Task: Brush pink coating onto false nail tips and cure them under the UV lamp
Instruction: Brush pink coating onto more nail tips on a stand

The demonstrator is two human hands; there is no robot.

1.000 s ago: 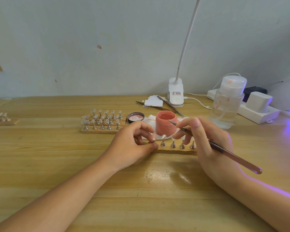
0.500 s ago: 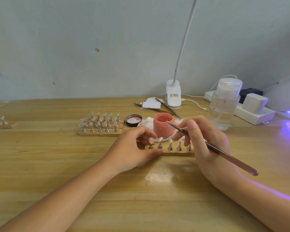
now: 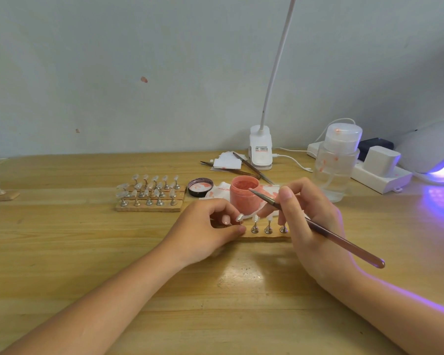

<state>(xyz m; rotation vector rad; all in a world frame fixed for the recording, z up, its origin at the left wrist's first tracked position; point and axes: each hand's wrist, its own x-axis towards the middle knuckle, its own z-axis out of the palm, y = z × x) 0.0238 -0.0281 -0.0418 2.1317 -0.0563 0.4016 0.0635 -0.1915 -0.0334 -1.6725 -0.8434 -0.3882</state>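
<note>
Wooden tabletop (image 3: 62,252) is carrying everything here, and the UV lamp (image 3: 431,149) is glowing violet at its far right edge, well apart from the work. Behind the hands, the pink coating jar (image 3: 244,197) is standing open, its lid (image 3: 200,187) lying just to its left. Nearer, the narrow cork strip (image 3: 264,235) is holding a row of nail tips (image 3: 255,218) on small metal stands; a second block of stands (image 3: 149,192) is waiting further left.

Risks, as judgements: the brush tip is hovering right at the jar's rim, so a careless swing could be knocking the jar over or dripping pink onto the strip. The light strip could also be sliding or tipping its stands if the steadying fingers press unevenly.

The left hand (image 3: 205,231) is curling its fingers, thumb and fingertips pinching the strip's left end beside the first tip. The right hand (image 3: 310,221) is gripping the brush (image 3: 315,225) pen-fashion, bristle end pointing up-left toward the jar, while its lower fingers seem to be resting near the strip's right end.
</note>
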